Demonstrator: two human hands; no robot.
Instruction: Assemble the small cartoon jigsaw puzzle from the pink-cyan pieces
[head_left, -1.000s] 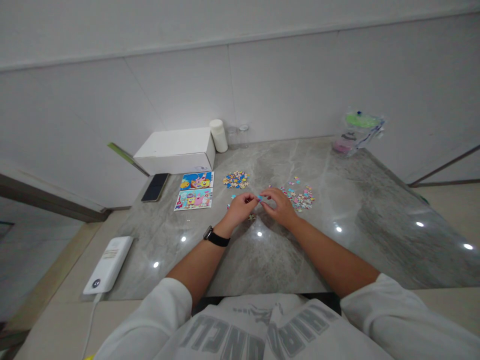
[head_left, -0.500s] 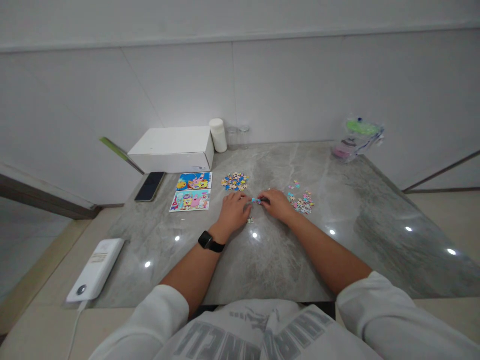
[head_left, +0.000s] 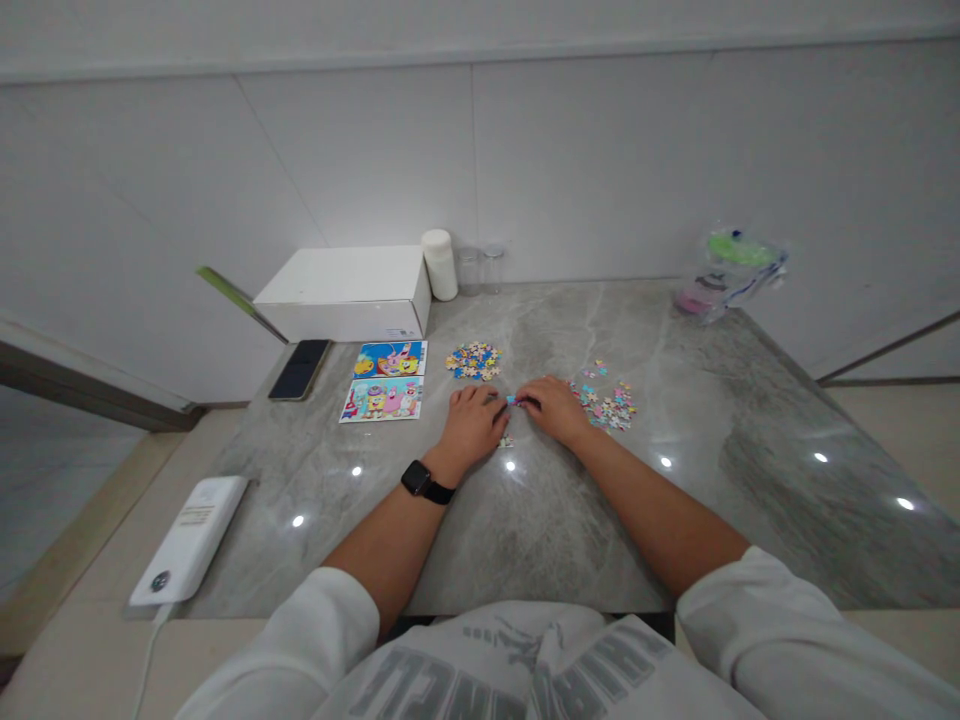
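Small light-blue jigsaw puzzle pieces [head_left: 512,400] lie between my two hands at the middle of the table. My left hand [head_left: 475,420], with a black watch on its wrist, has its fingers closed at the left side of these pieces. My right hand [head_left: 551,408] pinches them from the right. Just below my left hand, a pale puzzle piece [head_left: 507,441] lies partly covered. One pile of blue and yellow puzzle pieces [head_left: 473,361] sits beyond my left hand. Right of my right hand are scattered pink, white and teal puzzle pieces [head_left: 611,408].
Two cartoon picture cards [head_left: 382,400] lie left of the hands, near a phone [head_left: 300,370]. Behind stand a white box [head_left: 341,295], a white bottle [head_left: 439,266] and clear glasses [head_left: 480,272]. A plastic bag [head_left: 727,275] sits back right; a white power bank [head_left: 189,540] rests front left.
The view has shifted slightly. Both hands stay together around the light-blue pieces, with little visible movement of the fingers.
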